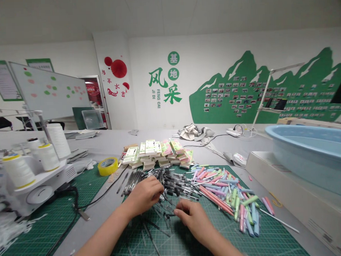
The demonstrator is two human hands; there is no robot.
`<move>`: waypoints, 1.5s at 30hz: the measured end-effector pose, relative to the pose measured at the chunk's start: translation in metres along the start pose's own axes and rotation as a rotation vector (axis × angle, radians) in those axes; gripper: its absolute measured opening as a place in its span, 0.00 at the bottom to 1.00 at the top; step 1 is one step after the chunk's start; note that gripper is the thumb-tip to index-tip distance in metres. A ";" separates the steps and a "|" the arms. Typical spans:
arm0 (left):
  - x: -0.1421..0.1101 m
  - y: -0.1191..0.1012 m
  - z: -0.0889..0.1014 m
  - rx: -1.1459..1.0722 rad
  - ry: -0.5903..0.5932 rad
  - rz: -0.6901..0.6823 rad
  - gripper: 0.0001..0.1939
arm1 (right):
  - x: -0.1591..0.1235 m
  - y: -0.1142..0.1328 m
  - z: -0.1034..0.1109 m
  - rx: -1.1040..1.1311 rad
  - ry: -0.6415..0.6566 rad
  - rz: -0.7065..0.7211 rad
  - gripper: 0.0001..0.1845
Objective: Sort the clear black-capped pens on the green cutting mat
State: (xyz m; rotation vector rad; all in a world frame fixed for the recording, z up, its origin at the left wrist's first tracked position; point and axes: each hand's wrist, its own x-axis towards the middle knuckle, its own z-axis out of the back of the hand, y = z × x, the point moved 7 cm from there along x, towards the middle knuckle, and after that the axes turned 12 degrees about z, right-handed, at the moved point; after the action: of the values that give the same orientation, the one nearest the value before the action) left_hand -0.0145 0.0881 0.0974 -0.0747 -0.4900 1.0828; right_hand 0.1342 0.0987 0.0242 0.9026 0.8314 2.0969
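My left hand [146,192] is closed in a pinch over the near edge of a pile of black and clear pens [178,183]. What its fingertips hold, if anything, is hidden behind the fingers. Just to its right and closer to me, my right hand [191,215] pinches a small dark pen part [170,215] between thumb and fingers. Below both hands, thin dark and clear pen pieces [152,240] lie scattered on the green cutting mat [213,246]. On the right of the mat is a heap of pastel-coloured pen parts [237,196], mostly pink, blue, green and purple.
Stacked small boxes [157,151] stand behind the pens. At left are a yellow tape roll [108,166] and a sewing machine [41,192] with thread cones. A blue basin [311,153] rests on a white box [290,198] at right. Cloth pieces [193,132] lie farther back.
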 end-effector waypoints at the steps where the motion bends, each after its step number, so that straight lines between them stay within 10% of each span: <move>1: 0.001 0.001 0.003 -0.044 -0.064 0.020 0.10 | 0.000 0.000 0.000 0.030 -0.013 -0.002 0.12; 5: -0.001 0.029 0.012 -0.354 -0.392 0.351 0.12 | 0.000 0.000 0.004 0.140 -0.074 -0.029 0.12; 12: 0.005 0.028 -0.057 -1.226 0.083 0.612 0.14 | 0.002 0.003 0.005 0.133 -0.081 0.000 0.14; 20: 0.003 0.056 -0.039 -1.601 -0.240 0.669 0.15 | -0.004 0.020 0.010 -0.179 0.011 0.059 0.13; 45: 0.002 0.060 -0.022 -1.528 -0.371 0.585 0.12 | -0.005 0.024 0.010 -0.369 0.029 0.083 0.10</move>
State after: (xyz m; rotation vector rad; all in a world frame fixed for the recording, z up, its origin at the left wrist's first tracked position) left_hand -0.0541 0.1223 0.0613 -1.4455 -1.6160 1.0447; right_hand 0.1368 0.0843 0.0462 0.7180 0.4037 2.2408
